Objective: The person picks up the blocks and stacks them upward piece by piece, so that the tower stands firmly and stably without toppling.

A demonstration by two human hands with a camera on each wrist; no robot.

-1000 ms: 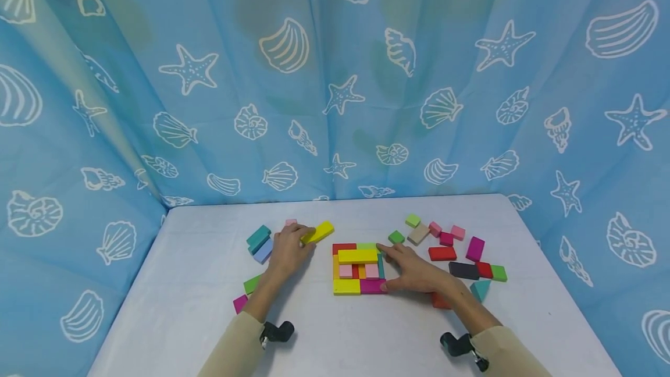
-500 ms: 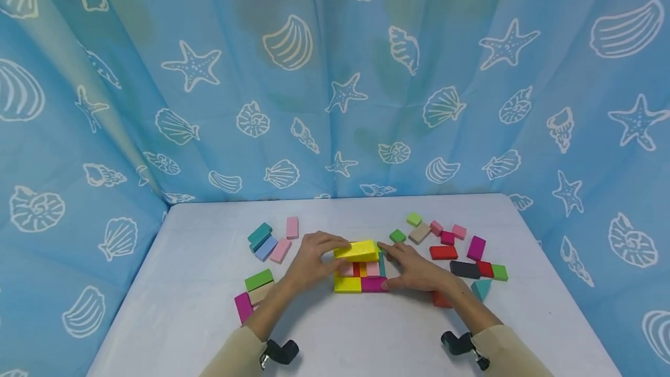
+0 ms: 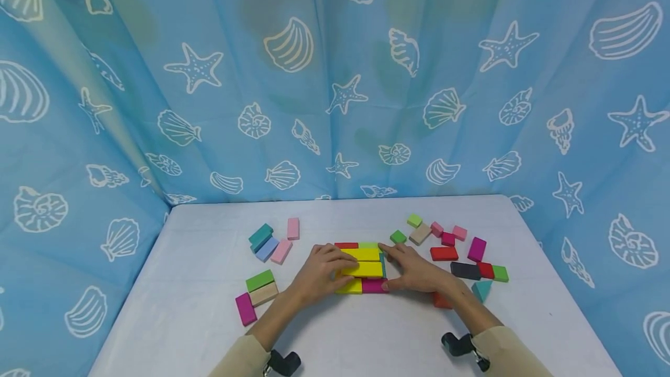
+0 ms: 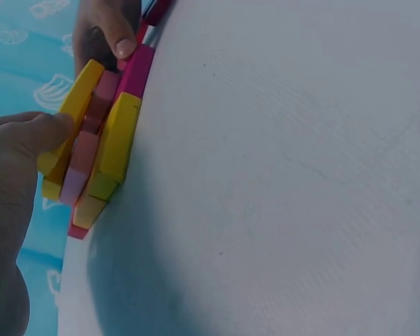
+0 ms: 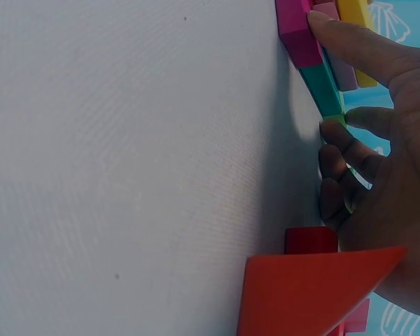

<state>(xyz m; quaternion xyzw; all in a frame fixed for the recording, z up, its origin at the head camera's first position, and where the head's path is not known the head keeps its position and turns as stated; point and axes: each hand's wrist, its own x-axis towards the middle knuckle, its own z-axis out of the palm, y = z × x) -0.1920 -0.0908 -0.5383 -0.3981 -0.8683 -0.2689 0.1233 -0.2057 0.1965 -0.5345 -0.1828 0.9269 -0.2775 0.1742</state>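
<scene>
A low stack of coloured wooden blocks stands mid-table, its base including a yellow block [image 3: 349, 288], a magenta block [image 3: 374, 286], a green block [image 3: 369, 245] and a teal block [image 5: 322, 91]. Pink blocks [image 4: 80, 164] form a layer above. Two long yellow blocks lie side by side on top, a rear one [image 3: 363, 253] and a front one [image 3: 369, 270]. My left hand [image 3: 319, 272] pinches the front yellow block by its left end. My right hand [image 3: 413, 267] holds the stack's right side, thumb on the magenta block, index finger at the green block's back corner.
Left of the stack lie loose blocks, among them a green block [image 3: 260, 280], a beige block [image 3: 264, 294] and a pink block [image 3: 281, 251]. Several more are scattered at right, including a black block [image 3: 464, 270] and an orange wedge-ended block [image 5: 308, 294] near my right wrist.
My left hand has carried a yellow block from the left rear onto the stack, in front of the other yellow block. My right hand has stayed at the stack's right side.
</scene>
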